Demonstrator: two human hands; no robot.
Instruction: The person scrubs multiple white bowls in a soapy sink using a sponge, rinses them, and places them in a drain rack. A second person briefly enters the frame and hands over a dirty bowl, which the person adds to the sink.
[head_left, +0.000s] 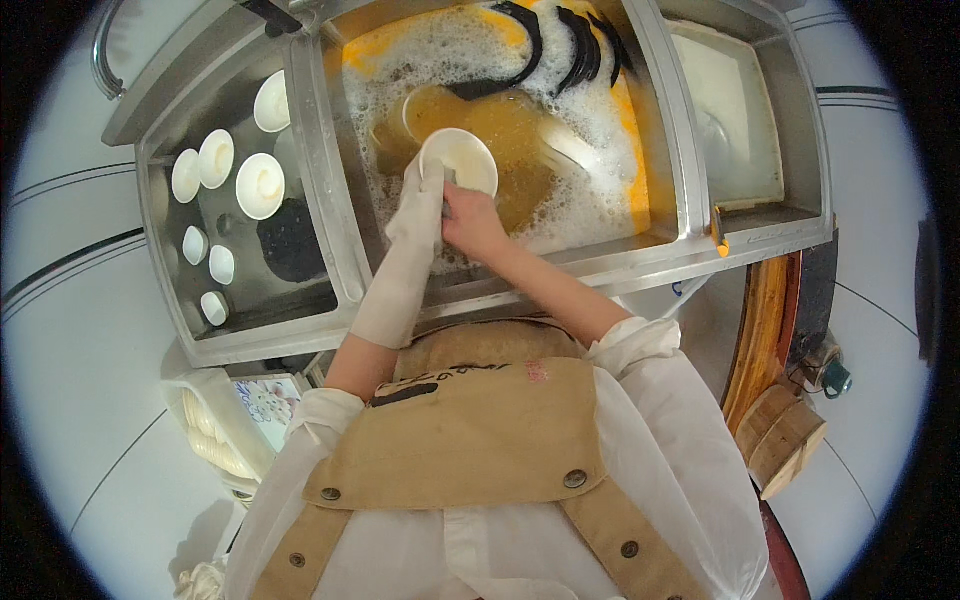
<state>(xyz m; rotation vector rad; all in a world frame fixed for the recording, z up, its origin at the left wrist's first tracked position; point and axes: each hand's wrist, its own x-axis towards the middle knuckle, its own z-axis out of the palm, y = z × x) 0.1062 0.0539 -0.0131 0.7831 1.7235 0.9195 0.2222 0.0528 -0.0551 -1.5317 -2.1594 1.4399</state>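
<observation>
My left hand (418, 199), in a long cream rubber glove, holds a white bowl (480, 161) tilted above the foamy water. The bowl's open side faces up, and a gloved thumb or finger reaches over its rim. My bare right hand (474, 223) is at the bowl's near side with its fingers curled. Something grey shows between the two hands, too small to name. Its fingertips are hidden, so its grip is unclear. Under the bowl, another round white-rimmed dish (421, 112) lies partly sunk in the cloudy yellowish water (510, 127).
The steel sink (349, 247) has three compartments. Several white bowls (260, 186) and small white cups (222, 265) lie in the left one. Black curved pieces (581, 52) rise from the suds at the back. A pale square tub (739, 112) fills the right compartment. An orange-tipped handle (721, 238) projects over the front rim.
</observation>
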